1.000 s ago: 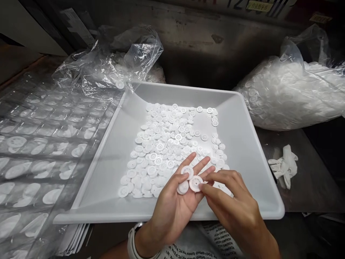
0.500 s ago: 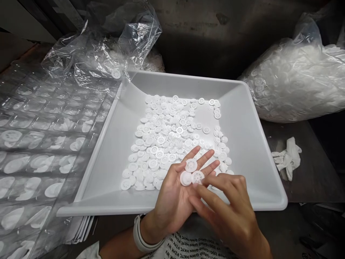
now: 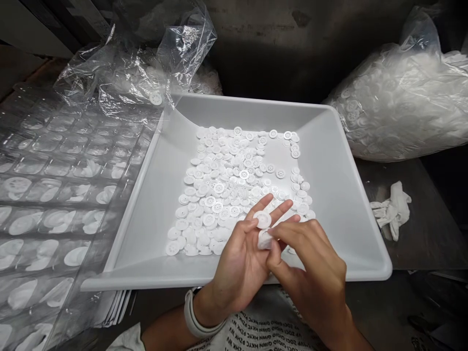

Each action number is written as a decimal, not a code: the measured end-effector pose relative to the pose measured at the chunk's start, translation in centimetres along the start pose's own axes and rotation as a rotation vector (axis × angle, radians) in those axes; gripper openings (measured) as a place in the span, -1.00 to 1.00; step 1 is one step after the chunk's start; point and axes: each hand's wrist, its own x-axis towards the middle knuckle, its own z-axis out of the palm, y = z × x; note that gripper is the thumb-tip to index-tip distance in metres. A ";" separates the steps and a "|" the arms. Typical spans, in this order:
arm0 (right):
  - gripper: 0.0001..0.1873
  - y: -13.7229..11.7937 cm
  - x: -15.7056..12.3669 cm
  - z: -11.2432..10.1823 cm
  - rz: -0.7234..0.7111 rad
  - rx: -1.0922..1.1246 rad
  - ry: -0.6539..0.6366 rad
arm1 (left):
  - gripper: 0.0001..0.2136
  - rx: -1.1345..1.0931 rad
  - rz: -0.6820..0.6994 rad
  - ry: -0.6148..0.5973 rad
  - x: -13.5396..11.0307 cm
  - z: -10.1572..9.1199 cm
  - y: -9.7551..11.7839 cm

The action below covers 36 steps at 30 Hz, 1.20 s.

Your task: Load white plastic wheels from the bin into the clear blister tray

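Note:
My left hand [image 3: 237,265] is palm up above the near side of a white tray [image 3: 347,195], its fingers spread. A round white plastic disc [image 3: 262,219] lies on those fingers, its edge against the thumb. My right hand [image 3: 310,273] reaches in from the right and pinches a second white piece [image 3: 265,239] between thumb and fingertips, over the left palm. That piece is tilted, so its face is partly hidden. Many similar white discs [image 3: 208,220], some with a ring of holes, cover much of the tray floor below.
Clear plastic blister trays [image 3: 36,195] with white pieces in their pockets lie at left. A crumpled clear bag [image 3: 142,73] overlaps the tray's far left corner. A full bag of white pieces [image 3: 405,107] stands at right, near a white glove [image 3: 395,209] on the dark surface.
Three pieces were lying in my left hand. My right fingers have closed on one and tilted it up; one disc still lies on the left fingers. The third is no longer plainly visible.

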 end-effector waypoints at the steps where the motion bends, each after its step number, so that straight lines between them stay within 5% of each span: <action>1: -0.79 0.0 0.1 0.1 0.011 -0.009 0.002 | -0.59 0.003 0.003 0.004 0.0 0.0 0.0; 11: -0.83 -0.5 0.2 0.7 0.140 0.091 -0.095 | -0.64 0.061 0.060 0.085 0.1 0.3 -0.2; 17: -0.84 0.7 0.5 -1.2 0.382 0.420 -0.109 | -0.62 0.043 0.070 0.038 0.2 0.1 -0.4; 20: -0.87 1.9 1.4 -2.3 0.480 0.407 -0.050 | -0.62 0.046 0.081 0.013 0.3 0.1 -0.6; 26: -0.94 2.5 2.6 -2.4 0.436 0.183 -0.144 | -0.63 0.017 0.036 0.002 0.5 0.2 -0.6; 36: -0.80 2.4 -0.1 -2.7 0.380 0.300 -0.092 | -0.56 0.000 -0.010 0.037 0.3 0.1 -0.3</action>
